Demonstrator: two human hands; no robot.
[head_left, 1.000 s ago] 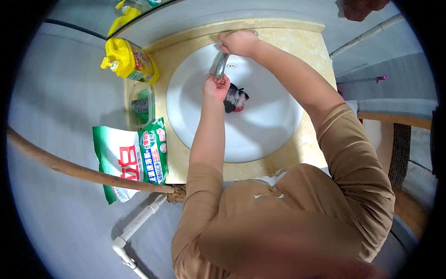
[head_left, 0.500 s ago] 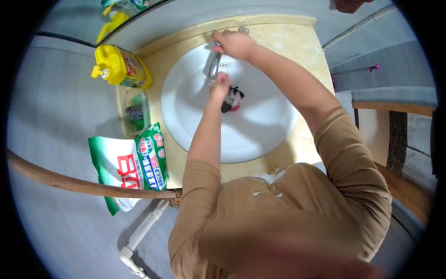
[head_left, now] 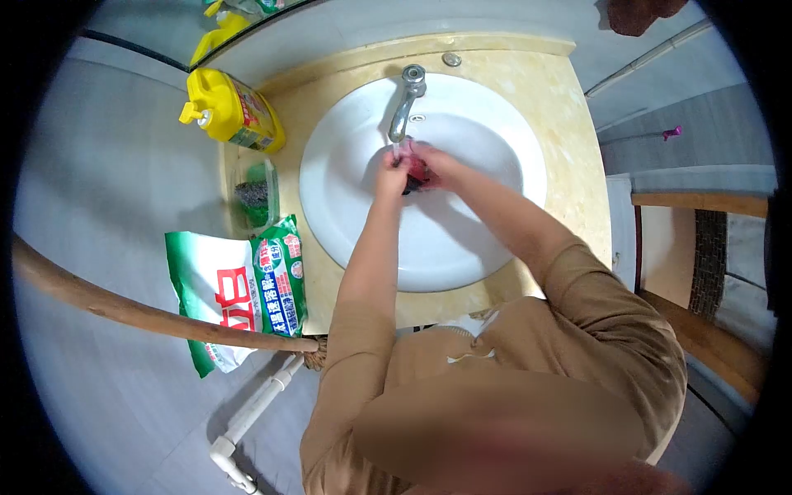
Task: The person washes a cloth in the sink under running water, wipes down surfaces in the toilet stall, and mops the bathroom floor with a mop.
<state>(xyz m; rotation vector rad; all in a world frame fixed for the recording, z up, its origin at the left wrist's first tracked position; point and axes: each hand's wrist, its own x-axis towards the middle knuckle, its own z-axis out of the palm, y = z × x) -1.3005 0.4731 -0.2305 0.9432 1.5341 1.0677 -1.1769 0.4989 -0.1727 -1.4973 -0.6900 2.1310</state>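
Under the spout of the chrome faucet, both hands hold a wet bundle of red and black cloth over the white basin. My left hand grips its left side, fingers closed near the falling water. On the other side, my right hand has its fingers closed round the cloth's upper right part. The cloth is crumpled and partly hidden by the fingers.
Left of the basin stand a yellow pump bottle, a clear box with a scrubber and something green, and a green-white detergent bag. A wooden stick crosses the lower left. A mirror is at the top left.
My right hand has let go of the faucet top and come down into the basin onto the cloth. My left hand has taken hold of the cloth, which now sits higher, under the spout.
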